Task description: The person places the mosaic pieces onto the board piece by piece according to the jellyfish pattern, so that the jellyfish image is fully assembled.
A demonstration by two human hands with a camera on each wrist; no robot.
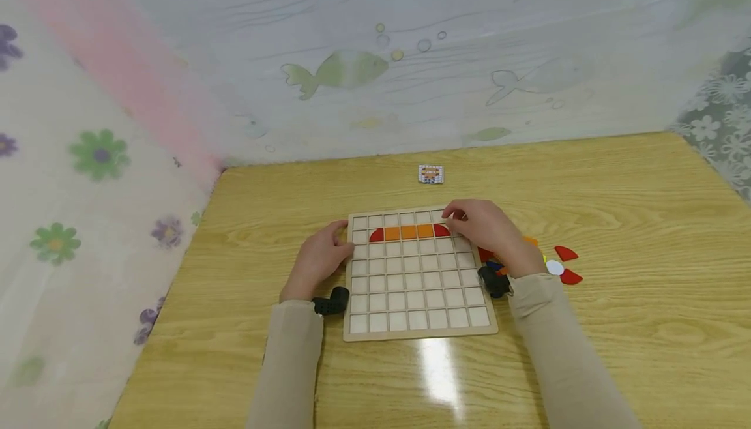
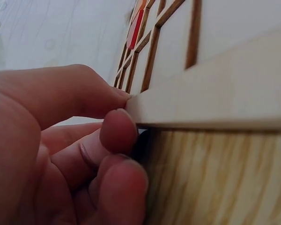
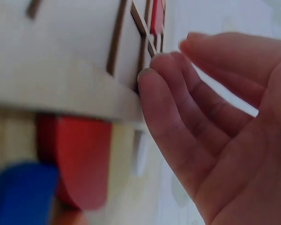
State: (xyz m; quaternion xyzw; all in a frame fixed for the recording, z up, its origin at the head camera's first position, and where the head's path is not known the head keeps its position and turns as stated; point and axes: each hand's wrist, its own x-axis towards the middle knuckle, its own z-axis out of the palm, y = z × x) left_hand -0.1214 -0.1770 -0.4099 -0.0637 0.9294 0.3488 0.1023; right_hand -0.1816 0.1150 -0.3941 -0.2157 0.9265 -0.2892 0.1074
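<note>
A square wooden grid board (image 1: 413, 336) lies on the table. In its second row from the far edge, a red quarter-round piece (image 1: 377, 235), three orange square pieces (image 1: 408, 232) and another red quarter-round piece (image 1: 441, 230) sit side by side. My left hand (image 1: 319, 256) holds the board's left edge, thumb against the rim and the other fingers curled beside it. Over the far right part of the board is my right hand (image 1: 487, 227), its fingertips close to the right red piece. In the right wrist view its thumb and fingers are apart, with nothing visible between them.
Right of the board lie loose pieces: red quarter-rounds (image 1: 566, 253), a white round piece (image 1: 554, 267), and blue, orange and yellow ones partly hidden by the right wrist. A small card with a printed pattern (image 1: 431, 174) lies beyond the board. Patterned curtains surround the table (image 1: 264, 201).
</note>
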